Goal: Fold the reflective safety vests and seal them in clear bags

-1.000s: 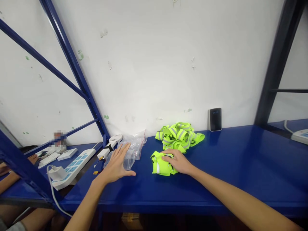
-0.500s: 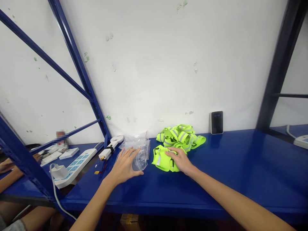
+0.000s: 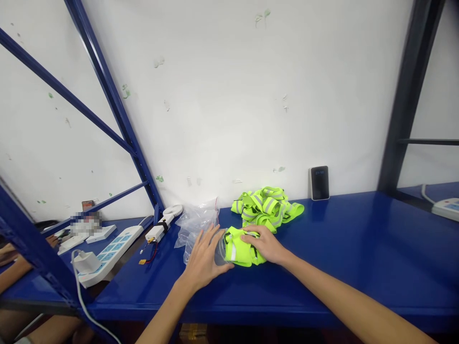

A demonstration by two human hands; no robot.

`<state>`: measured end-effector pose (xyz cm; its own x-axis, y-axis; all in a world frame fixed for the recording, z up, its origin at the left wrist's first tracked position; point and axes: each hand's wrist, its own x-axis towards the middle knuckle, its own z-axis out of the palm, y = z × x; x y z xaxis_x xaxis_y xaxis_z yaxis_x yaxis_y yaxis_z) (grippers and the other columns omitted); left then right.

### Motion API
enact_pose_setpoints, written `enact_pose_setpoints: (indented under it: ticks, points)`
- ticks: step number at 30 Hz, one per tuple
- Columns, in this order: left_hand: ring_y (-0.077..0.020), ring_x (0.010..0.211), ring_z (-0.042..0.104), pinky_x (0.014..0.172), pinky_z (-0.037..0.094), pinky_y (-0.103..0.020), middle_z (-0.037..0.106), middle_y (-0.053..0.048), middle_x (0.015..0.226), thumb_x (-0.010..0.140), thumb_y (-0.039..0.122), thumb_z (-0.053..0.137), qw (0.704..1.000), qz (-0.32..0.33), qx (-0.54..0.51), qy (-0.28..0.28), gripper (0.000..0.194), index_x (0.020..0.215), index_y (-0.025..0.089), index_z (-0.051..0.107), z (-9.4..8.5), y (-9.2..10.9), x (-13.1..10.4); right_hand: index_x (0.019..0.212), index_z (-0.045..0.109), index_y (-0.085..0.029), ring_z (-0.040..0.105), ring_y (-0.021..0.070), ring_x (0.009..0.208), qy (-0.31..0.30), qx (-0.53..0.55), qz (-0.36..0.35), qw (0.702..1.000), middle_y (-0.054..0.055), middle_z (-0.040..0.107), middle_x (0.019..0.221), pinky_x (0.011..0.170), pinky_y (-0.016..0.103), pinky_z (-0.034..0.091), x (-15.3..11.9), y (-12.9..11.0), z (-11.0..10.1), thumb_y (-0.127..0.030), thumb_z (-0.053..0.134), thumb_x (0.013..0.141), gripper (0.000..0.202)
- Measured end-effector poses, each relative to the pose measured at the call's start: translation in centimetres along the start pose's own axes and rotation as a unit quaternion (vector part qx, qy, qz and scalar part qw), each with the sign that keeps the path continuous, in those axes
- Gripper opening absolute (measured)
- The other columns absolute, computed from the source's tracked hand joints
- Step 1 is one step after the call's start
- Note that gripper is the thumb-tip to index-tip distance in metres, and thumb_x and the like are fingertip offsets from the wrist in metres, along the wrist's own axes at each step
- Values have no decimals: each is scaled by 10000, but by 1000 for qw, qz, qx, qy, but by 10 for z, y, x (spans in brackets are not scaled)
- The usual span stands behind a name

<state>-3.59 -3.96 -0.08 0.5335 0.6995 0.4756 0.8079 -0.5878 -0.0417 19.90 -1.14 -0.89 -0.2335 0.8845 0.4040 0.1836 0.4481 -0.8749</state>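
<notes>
My right hand (image 3: 265, 243) grips a small folded bundle of fluorescent yellow reflective vest (image 3: 239, 251) resting on the blue table. My left hand (image 3: 206, 255) is at the bundle's left side, fingers spread and thumb apart, its fingertips near or touching the cloth. Clear plastic bags (image 3: 195, 220) lie beneath and behind the left hand, and part of a bag shows between that hand and the bundle. Just behind, a loose heap of yellow reflective vest straps with grey bands (image 3: 268, 205) lies on the table.
A white handheld fan (image 3: 161, 227) with loose wires lies left of the bags. A black-faced device (image 3: 319, 183) leans on the wall at the back. Blue rack posts (image 3: 118, 110) and a white power strip (image 3: 114, 253) stand left, where another person's arms (image 3: 17, 267) show.
My left hand has moved right to the folded vest's edge, with part of the clear bag shifting along. My right hand keeps its hold on the folded vest.
</notes>
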Motion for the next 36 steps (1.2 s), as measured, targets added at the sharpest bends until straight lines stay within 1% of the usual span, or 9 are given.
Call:
enact_pose_setpoints:
  ticks: [3, 7, 10, 14, 19, 24, 29, 33, 36]
  points:
    - [-321, 1421, 251, 1149, 216, -567, 350, -113, 1504, 716, 567, 690, 1000, 8, -6, -8, 917, 1464, 263, 255, 4, 4, 2, 1011, 750, -156, 636, 292, 969, -39, 9, 5, 999, 101, 713, 1056, 803, 357, 488, -1, -1, -2, -429, 663, 781, 368]
    - [-332, 1422, 246, 1146, 192, -592, 338, -127, 1508, 694, 613, 687, 1000, 26, 1, -8, 957, 1467, 259, 246, 5, 6, 3, 1012, 752, -154, 637, 282, 941, -54, 12, 10, 998, 97, 715, 1051, 768, 339, 488, 0, 0, -2, -437, 659, 780, 378]
    - [-336, 1403, 288, 1139, 196, -605, 371, -137, 1485, 698, 619, 679, 1000, 28, 7, 1, 933, 1453, 245, 277, 6, 6, 3, 1000, 758, -166, 636, 281, 931, -45, 6, 20, 999, 81, 726, 1014, 784, 344, 479, 1, 3, -2, -435, 660, 773, 365]
    - [-328, 1365, 358, 1132, 205, -610, 435, -129, 1432, 725, 581, 678, 1000, 7, 20, 23, 865, 1435, 251, 311, 8, 9, 1, 994, 759, -160, 634, 283, 935, -23, 15, 63, 998, 81, 727, 1002, 801, 350, 471, 3, 7, -2, -416, 673, 743, 369]
    - [-344, 1322, 409, 1118, 194, -636, 501, -140, 1353, 688, 580, 714, 998, 18, 37, 55, 890, 1424, 249, 338, 9, 15, 4, 939, 763, -142, 631, 280, 931, -30, 15, 86, 996, 86, 723, 988, 791, 338, 463, 4, 5, -3, -392, 674, 713, 348]
    - [-349, 1317, 414, 1115, 194, -632, 506, -151, 1345, 702, 569, 708, 996, 31, 57, 63, 905, 1442, 235, 309, 10, 17, 5, 918, 759, -144, 626, 285, 951, -24, 33, 113, 993, 80, 722, 982, 800, 339, 458, 4, 4, -3, -403, 670, 698, 351]
    - [-346, 1327, 405, 1127, 161, -623, 524, -147, 1329, 774, 535, 654, 993, 39, 76, 83, 818, 1453, 253, 294, 17, 17, 3, 906, 758, -145, 610, 296, 1025, -13, 65, 135, 989, 86, 706, 1058, 861, 357, 447, 4, 7, -2, -394, 681, 685, 341]
    - [-357, 1331, 398, 1128, 155, -631, 510, -149, 1346, 721, 574, 687, 995, 36, 65, 73, 910, 1464, 253, 268, 20, 19, 4, 917, 757, -152, 624, 281, 944, -17, 52, 127, 990, 71, 716, 972, 798, 346, 460, 3, 8, -1, -392, 685, 691, 337]
    - [-354, 1339, 389, 1138, 169, -616, 472, -152, 1392, 652, 633, 711, 998, 31, 36, 49, 1039, 1477, 237, 219, 17, 21, 7, 925, 754, -158, 630, 246, 834, -44, 57, 95, 993, 45, 716, 880, 713, 312, 462, 2, 6, -1, -373, 670, 712, 314]
